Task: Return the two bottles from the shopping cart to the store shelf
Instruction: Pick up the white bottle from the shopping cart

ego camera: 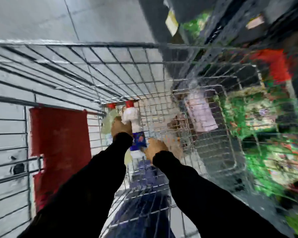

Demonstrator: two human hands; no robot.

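Note:
The view is motion-blurred. Two red-capped bottles lie side by side at the bottom of the wire shopping cart (96, 48). One is a pale clear bottle (107, 121). The other is a white bottle with a blue label (133, 117). My left hand (120, 127), in a black sleeve, rests between the two bottles and touches them. My right hand (156, 149) is just right of the white bottle's lower end, beside the blue label. The blur hides both sets of fingers. The store shelf (272, 69), with red and green goods, shows at the right through the cart's wire.
A red plastic flap (58, 134) hangs on the cart's left side. A pale pinkish pack (200, 114) lies beyond the cart's right wall. Grey tiled floor (41, 19) stretches ahead and to the left. A dark shelf base (158, 18) with price tags runs at the top right.

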